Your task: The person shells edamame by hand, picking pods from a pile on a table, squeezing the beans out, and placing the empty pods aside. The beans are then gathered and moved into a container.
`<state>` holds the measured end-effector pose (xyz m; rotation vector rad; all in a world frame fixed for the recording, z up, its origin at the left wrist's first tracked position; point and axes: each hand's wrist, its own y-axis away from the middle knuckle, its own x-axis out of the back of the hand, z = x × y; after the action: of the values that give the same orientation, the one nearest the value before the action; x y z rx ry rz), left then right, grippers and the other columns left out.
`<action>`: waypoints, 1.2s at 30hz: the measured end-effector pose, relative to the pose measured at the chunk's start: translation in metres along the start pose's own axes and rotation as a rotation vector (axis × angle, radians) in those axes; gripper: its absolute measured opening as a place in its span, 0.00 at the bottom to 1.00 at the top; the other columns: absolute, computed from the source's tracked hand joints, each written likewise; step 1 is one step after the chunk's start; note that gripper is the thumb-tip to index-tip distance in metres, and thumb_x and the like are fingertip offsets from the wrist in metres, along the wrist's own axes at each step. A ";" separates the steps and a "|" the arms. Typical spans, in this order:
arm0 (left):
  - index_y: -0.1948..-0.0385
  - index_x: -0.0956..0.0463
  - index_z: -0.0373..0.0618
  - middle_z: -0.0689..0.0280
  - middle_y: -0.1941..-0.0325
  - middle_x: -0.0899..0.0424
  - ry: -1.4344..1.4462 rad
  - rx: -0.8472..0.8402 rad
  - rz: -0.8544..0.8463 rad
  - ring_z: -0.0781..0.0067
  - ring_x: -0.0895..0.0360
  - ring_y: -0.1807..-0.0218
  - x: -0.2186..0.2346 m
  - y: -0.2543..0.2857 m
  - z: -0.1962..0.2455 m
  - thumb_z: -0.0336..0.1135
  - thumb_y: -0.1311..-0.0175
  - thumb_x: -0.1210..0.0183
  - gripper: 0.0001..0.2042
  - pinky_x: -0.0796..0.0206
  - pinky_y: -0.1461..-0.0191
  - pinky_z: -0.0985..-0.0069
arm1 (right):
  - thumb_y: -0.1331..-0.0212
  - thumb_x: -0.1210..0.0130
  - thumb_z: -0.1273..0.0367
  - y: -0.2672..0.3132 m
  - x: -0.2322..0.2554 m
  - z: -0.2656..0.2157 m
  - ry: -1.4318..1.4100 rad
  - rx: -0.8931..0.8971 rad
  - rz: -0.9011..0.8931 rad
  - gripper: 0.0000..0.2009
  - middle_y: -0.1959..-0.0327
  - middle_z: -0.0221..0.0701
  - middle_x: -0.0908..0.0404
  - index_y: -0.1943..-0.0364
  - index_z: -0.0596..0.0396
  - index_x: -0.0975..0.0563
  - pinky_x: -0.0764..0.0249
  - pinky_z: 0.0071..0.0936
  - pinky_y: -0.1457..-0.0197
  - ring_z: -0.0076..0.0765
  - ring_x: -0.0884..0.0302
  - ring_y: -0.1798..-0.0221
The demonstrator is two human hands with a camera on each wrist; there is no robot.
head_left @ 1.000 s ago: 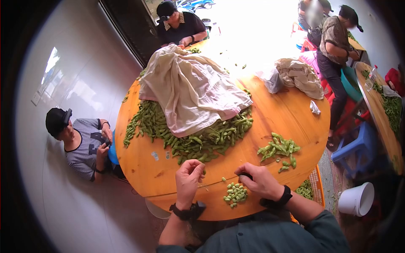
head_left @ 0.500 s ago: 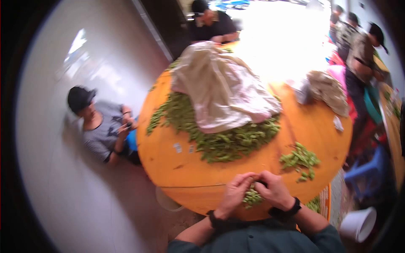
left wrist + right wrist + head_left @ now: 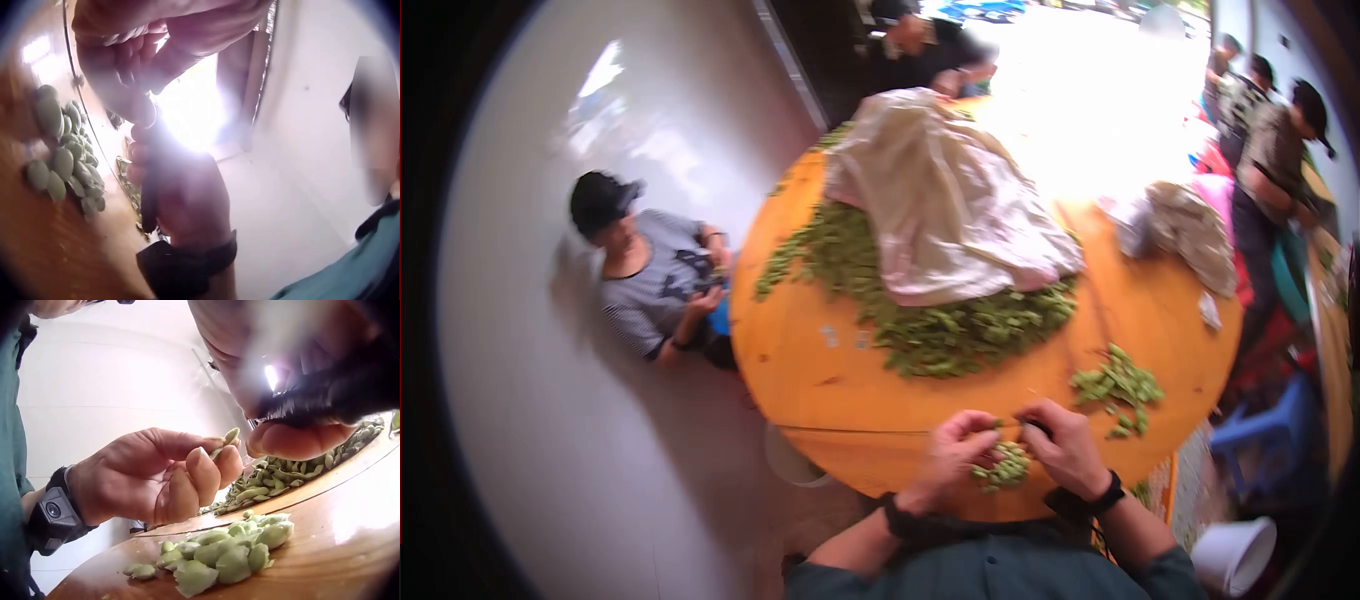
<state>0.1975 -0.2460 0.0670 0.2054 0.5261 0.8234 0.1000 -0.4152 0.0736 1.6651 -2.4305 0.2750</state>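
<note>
Since 0.5 s ago my left hand and right hand have come slightly apart beside the shelled beans. My left fingers are curled in, thumb and fingertips pinching a small green piece, pod or bean; my right fingers curl around a black object. The beans lie on the table, just below my hands. To shell well, I'd say, I should pinch lightly near 1 end, press along the seam rather than into the bean, and stay low over the pile. My fingers hide most of the piece, glare in the left wrist view washes out the contact, and I can't tell what the black object is.
</note>
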 end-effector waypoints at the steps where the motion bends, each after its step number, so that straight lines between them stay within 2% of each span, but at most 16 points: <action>1: 0.56 0.24 0.41 0.66 0.63 0.15 -0.009 0.007 0.024 0.76 0.17 0.66 0.000 0.001 0.000 0.29 0.33 0.39 0.08 0.23 0.62 0.79 | 0.38 0.46 0.75 0.001 0.002 -0.009 0.070 0.032 -0.003 0.09 0.73 0.31 0.17 0.55 0.61 0.21 0.25 0.22 0.67 0.21 0.22 0.71; 3: 0.58 0.22 0.40 0.66 0.65 0.15 0.002 -0.009 0.044 0.76 0.16 0.67 -0.005 0.007 0.003 0.29 0.33 0.38 0.06 0.22 0.64 0.79 | 0.38 0.45 0.75 0.003 -0.001 -0.013 0.080 0.099 0.032 0.09 0.73 0.37 0.17 0.56 0.59 0.19 0.25 0.25 0.67 0.26 0.20 0.72; 9: 0.58 0.22 0.38 0.64 0.65 0.15 -0.044 -0.015 0.024 0.75 0.16 0.68 -0.007 0.009 0.004 0.28 0.33 0.39 0.06 0.21 0.64 0.79 | 0.38 0.44 0.74 0.006 -0.005 -0.016 0.092 0.113 0.046 0.08 0.73 0.38 0.17 0.57 0.60 0.19 0.25 0.27 0.67 0.29 0.19 0.72; 11: 0.57 0.23 0.37 0.64 0.64 0.15 -0.083 -0.047 0.011 0.75 0.16 0.67 -0.005 0.008 0.001 0.28 0.32 0.40 0.07 0.21 0.62 0.79 | 0.38 0.46 0.72 0.006 -0.003 -0.020 0.097 0.084 0.007 0.08 0.68 0.47 0.17 0.58 0.61 0.20 0.21 0.37 0.63 0.50 0.16 0.66; 15: 0.57 0.23 0.36 0.64 0.64 0.15 -0.134 -0.057 0.019 0.76 0.17 0.67 -0.010 0.009 0.002 0.28 0.32 0.40 0.07 0.22 0.62 0.79 | 0.38 0.46 0.73 0.006 -0.004 -0.016 0.134 0.104 0.021 0.08 0.69 0.47 0.17 0.59 0.61 0.21 0.21 0.38 0.63 0.52 0.17 0.66; 18: 0.57 0.23 0.36 0.65 0.65 0.16 -0.145 -0.076 0.017 0.77 0.17 0.67 -0.013 0.009 -0.002 0.28 0.32 0.40 0.07 0.23 0.62 0.80 | 0.39 0.46 0.73 0.006 -0.009 -0.007 0.240 0.213 0.082 0.06 0.70 0.46 0.18 0.61 0.61 0.22 0.22 0.40 0.63 0.53 0.18 0.66; 20: 0.59 0.23 0.36 0.67 0.66 0.17 -0.229 -0.151 0.071 0.78 0.18 0.68 -0.017 0.009 -0.004 0.27 0.32 0.40 0.05 0.25 0.63 0.81 | 0.40 0.46 0.75 0.006 -0.012 -0.004 0.342 0.346 0.132 0.05 0.71 0.45 0.20 0.61 0.60 0.23 0.24 0.40 0.65 0.53 0.19 0.67; 21: 0.59 0.23 0.36 0.67 0.66 0.17 -0.229 -0.152 0.063 0.78 0.18 0.68 -0.016 0.009 -0.006 0.27 0.32 0.40 0.05 0.25 0.63 0.81 | 0.40 0.46 0.75 0.005 -0.012 -0.004 0.348 0.345 0.138 0.05 0.71 0.45 0.20 0.61 0.60 0.23 0.24 0.40 0.65 0.53 0.19 0.67; 23: 0.62 0.22 0.37 0.70 0.65 0.16 -0.764 -0.522 0.133 0.81 0.19 0.67 -0.015 0.008 -0.012 0.28 0.34 0.38 0.05 0.27 0.63 0.82 | 0.40 0.46 0.75 0.005 -0.013 -0.004 0.417 0.381 0.112 0.06 0.72 0.45 0.20 0.61 0.60 0.25 0.24 0.43 0.65 0.53 0.20 0.67; 27: 0.63 0.22 0.36 0.71 0.66 0.17 -0.932 -0.661 0.122 0.82 0.20 0.67 -0.019 0.010 -0.004 0.27 0.34 0.39 0.04 0.28 0.63 0.82 | 0.40 0.46 0.75 0.004 -0.009 -0.001 0.401 0.342 0.065 0.06 0.74 0.44 0.21 0.60 0.60 0.26 0.25 0.44 0.65 0.53 0.20 0.69; 29: 0.62 0.21 0.37 0.71 0.67 0.18 -0.395 -0.188 0.033 0.83 0.23 0.69 -0.012 0.008 -0.003 0.27 0.32 0.41 0.04 0.30 0.64 0.84 | 0.41 0.47 0.76 0.003 -0.006 0.000 0.330 0.302 -0.017 0.05 0.74 0.44 0.21 0.61 0.60 0.25 0.25 0.42 0.66 0.54 0.20 0.69; 30: 0.61 0.21 0.37 0.71 0.67 0.18 -0.313 -0.066 -0.019 0.83 0.23 0.68 -0.009 0.007 0.002 0.29 0.30 0.42 0.05 0.30 0.63 0.84 | 0.41 0.47 0.76 0.003 -0.005 0.000 0.327 0.299 -0.015 0.05 0.74 0.44 0.21 0.61 0.60 0.25 0.25 0.42 0.66 0.54 0.20 0.69; 31: 0.61 0.21 0.37 0.71 0.67 0.18 -0.315 -0.064 -0.019 0.83 0.23 0.68 -0.006 0.005 0.005 0.29 0.30 0.42 0.05 0.30 0.63 0.84 | 0.40 0.47 0.76 0.003 -0.003 -0.001 0.275 0.276 -0.053 0.04 0.74 0.44 0.21 0.62 0.59 0.25 0.25 0.41 0.66 0.54 0.20 0.69; 33: 0.60 0.21 0.37 0.70 0.68 0.18 -0.033 0.125 -0.166 0.82 0.22 0.68 0.002 0.002 0.009 0.31 0.29 0.43 0.07 0.29 0.64 0.82 | 0.40 0.47 0.76 0.001 0.000 -0.002 0.218 0.253 -0.091 0.04 0.73 0.44 0.21 0.62 0.59 0.25 0.25 0.39 0.66 0.53 0.20 0.69; 34: 0.60 0.21 0.37 0.70 0.68 0.18 -0.036 0.130 -0.163 0.82 0.22 0.68 0.007 0.000 0.008 0.31 0.29 0.43 0.07 0.29 0.64 0.82 | 0.40 0.46 0.75 0.001 0.001 -0.003 0.154 0.235 -0.120 0.04 0.73 0.43 0.20 0.62 0.58 0.24 0.24 0.37 0.66 0.50 0.19 0.69; 36: 0.58 0.22 0.37 0.69 0.69 0.18 0.135 0.223 -0.308 0.80 0.22 0.69 0.015 -0.005 0.005 0.32 0.28 0.44 0.08 0.29 0.64 0.81 | 0.40 0.46 0.75 -0.001 0.002 -0.003 0.086 0.212 -0.148 0.04 0.72 0.43 0.20 0.62 0.58 0.24 0.24 0.35 0.65 0.47 0.18 0.69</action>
<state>0.2115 -0.2377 0.0641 0.2668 0.7565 0.4800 0.0998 -0.4166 0.0772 1.8659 -2.2692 0.5870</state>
